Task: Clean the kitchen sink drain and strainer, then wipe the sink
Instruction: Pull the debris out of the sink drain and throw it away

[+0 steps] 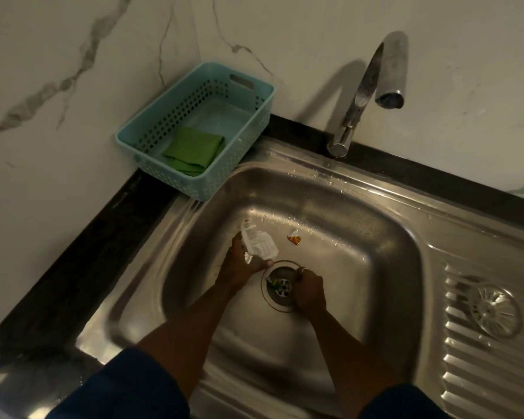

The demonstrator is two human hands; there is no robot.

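Both my hands are down in the steel sink (360, 237). My left hand (242, 264) grips crumpled white wrappers (259, 243) just left of the open drain (280, 285). Green and yellow scraps (275, 284) lie inside the drain. My right hand (309, 290) rests at the drain's right rim, fingers curled; whether it holds anything is hidden. The round metal strainer (493, 311) lies on the ribbed drainboard at the right. A small orange and white wrapper scrap (294, 238) lies on the sink floor behind the drain.
A teal plastic basket (245, 86) stands in the back left corner with a folded green cloth (194, 149) inside. The chrome tap (372, 83) arches over the sink's back edge. Black countertop (73, 267) borders the sink on the left.
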